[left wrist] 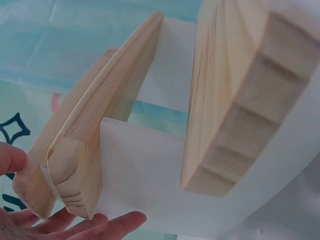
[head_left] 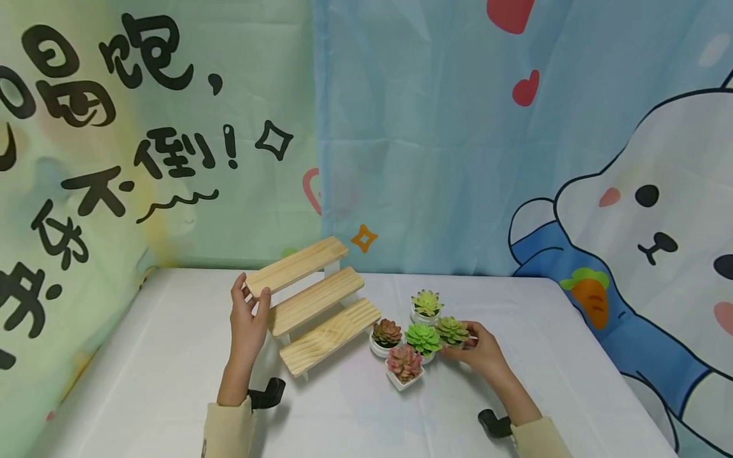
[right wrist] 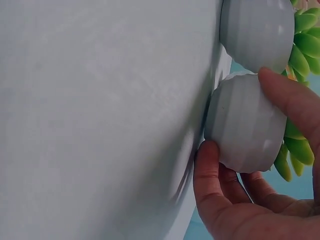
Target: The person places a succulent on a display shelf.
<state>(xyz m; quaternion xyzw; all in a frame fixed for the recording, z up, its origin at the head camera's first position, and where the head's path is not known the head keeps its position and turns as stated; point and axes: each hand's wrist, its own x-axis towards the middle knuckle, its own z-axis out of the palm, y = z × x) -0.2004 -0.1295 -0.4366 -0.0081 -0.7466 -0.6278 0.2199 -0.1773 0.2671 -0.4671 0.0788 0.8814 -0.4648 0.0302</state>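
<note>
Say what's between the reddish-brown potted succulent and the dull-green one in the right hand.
A bright-green rosette succulent in a white pot; the head view shows it.

A: What stands on the white table [head_left: 166,375]?
B: A wooden three-tier stand [head_left: 316,301], set at a slant, with five potted plants [head_left: 422,339] to its right.
A: Spread out?
B: No, bunched close together.

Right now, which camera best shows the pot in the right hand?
The right wrist view, since the white pot is close there in the right hand. The head view shows mostly its succulent; the left wrist view, nothing of it.
</note>
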